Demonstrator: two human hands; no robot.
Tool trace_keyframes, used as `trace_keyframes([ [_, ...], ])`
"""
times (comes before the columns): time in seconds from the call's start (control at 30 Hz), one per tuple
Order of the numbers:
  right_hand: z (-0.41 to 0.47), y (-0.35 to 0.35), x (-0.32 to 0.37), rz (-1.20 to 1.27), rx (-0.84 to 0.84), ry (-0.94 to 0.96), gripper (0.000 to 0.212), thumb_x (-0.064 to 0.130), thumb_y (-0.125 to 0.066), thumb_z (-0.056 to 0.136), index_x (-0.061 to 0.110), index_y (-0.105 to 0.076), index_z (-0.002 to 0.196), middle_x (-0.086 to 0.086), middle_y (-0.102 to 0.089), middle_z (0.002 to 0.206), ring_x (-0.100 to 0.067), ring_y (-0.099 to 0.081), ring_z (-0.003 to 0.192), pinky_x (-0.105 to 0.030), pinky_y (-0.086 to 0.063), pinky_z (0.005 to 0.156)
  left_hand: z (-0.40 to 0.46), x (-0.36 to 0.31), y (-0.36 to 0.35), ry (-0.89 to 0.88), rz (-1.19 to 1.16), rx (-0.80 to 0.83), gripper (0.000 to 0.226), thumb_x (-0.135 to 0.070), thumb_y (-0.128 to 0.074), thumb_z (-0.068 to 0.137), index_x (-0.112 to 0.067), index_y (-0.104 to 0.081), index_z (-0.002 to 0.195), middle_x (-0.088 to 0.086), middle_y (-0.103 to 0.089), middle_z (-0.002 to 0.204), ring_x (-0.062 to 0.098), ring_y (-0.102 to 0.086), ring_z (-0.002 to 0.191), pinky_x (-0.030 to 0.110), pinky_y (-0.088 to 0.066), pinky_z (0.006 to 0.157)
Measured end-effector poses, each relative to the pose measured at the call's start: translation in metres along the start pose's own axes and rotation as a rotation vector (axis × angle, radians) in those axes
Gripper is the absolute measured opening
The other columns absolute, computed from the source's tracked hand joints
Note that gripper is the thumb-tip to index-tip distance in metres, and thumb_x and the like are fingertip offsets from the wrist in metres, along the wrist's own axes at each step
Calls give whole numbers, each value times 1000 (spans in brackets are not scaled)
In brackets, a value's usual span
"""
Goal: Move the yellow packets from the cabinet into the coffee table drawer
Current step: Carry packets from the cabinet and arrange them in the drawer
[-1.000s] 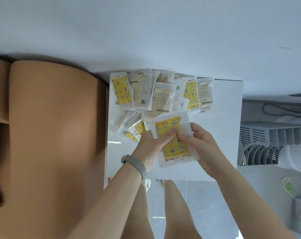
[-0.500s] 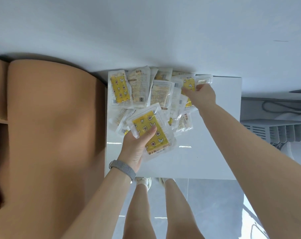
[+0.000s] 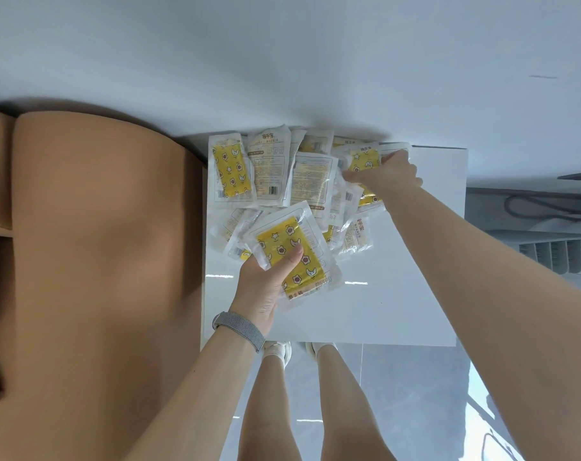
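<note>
- White cabinet top: bare toward its near edge, below both grips.
- Left hand grasps a yellow packet.
- Right hand pinches another packet in the pile, fingers partly hidden.

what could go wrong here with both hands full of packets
1. The left hand grips a yellow packet with others beneath; the slick wrappers could slide out.
2. The right hand pinches a packet in the overlapping pile; lifting it may drag neighbours off the white cabinet top.
</note>
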State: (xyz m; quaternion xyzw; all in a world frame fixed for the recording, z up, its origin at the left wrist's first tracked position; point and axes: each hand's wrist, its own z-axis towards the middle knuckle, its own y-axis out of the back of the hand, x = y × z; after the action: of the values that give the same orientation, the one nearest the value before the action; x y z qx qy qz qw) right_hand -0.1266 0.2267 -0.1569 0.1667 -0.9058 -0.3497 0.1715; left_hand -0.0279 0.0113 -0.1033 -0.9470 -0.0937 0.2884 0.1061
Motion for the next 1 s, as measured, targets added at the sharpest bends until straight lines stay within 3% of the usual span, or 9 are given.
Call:
trace_keyframes([
  [0.17, -1, 6, -6, 287, 34, 41, 72, 34, -90, 64, 12, -41, 113, 0, -53, 105, -18, -54, 94, -30, -46, 75, 0, 0, 0, 15, 2, 3, 29, -3, -65, 86, -21, -63, 109, -3, -75, 94, 12, -73, 85, 26, -57, 64],
  [0.33, -1, 15, -24, 285, -68, 112, 31, 26, -76, 80, 14, -60, 104, -3, -63, 101, -23, -63, 97, -34, -53, 82, 3, -3, 8, -64, 114, 29, 57, -6, -75, 80, -27, -52, 127, 0, -67, 120, 17, -65, 111, 38, -59, 80],
  [0.47, -18, 33, -56, 318, -87, 132, 18, 14, -62, 88, 13, -63, 106, -3, -67, 104, -28, -64, 100, -42, -54, 89, 3, -7, 15, -220, 191, 22, 83, -5, -75, 81, -51, -32, 134, -14, -35, 148, -7, -37, 132, 28, -54, 90],
  [0.53, -39, 44, -68, 454, -70, 92, 14, 9, -58, 89, 15, -60, 102, -1, -67, 103, -23, -65, 98, -38, -54, 88, 3, -10, 15, -269, 247, 33, 75, -6, -74, 82, -55, -39, 126, -21, -35, 145, -1, -34, 135, 29, -53, 93],
  [0.67, -103, 50, -68, 796, 30, 73, 17, 3, -57, 91, 14, -66, 100, -3, -72, 102, -22, -69, 93, -41, -57, 86, 3, -12, 7, -242, 332, 18, 27, -4, -61, 92, -29, -71, 95, -23, -69, 106, 11, -55, 118, 20, -51, 88],
  [0.73, -134, 42, -58, 878, 148, 112, 18, -1, -58, 90, 13, -69, 91, -2, -75, 88, -20, -71, 79, -41, -60, 78, 4, -12, 4, -144, 283, 7, 16, -23, -63, 91, -29, -76, 84, -17, -73, 98, 12, -60, 112, 27, -47, 96],
  [0.83, -168, 21, -39, 785, 342, 225, 13, 2, -66, 87, 13, -71, 91, -1, -76, 89, -21, -73, 79, -43, -60, 79, -1, -18, 0, -79, 230, 44, 37, -64, -66, 74, -27, -69, 71, -4, -68, 82, 15, -62, 87, 20, -44, 83],
  [0.93, -183, 0, -17, 461, 393, 396, 9, 20, -70, 87, 13, -72, 93, 1, -75, 85, -18, -71, 80, -37, -59, 79, -7, -21, 2, -98, 122, 13, 33, -50, -72, 74, -23, -72, 94, -1, -76, 93, 20, -71, 92, 30, -55, 78],
  [1.0, -186, -10, -2, 268, 402, 468, 27, 32, -68, 88, 6, -68, 96, -5, -70, 81, -20, -64, 74, -34, -54, 71, -7, -23, 13, -117, 97, -83, 39, -56, -78, 70, -25, -73, 94, -1, -76, 97, 21, -70, 96, 37, -54, 86],
])
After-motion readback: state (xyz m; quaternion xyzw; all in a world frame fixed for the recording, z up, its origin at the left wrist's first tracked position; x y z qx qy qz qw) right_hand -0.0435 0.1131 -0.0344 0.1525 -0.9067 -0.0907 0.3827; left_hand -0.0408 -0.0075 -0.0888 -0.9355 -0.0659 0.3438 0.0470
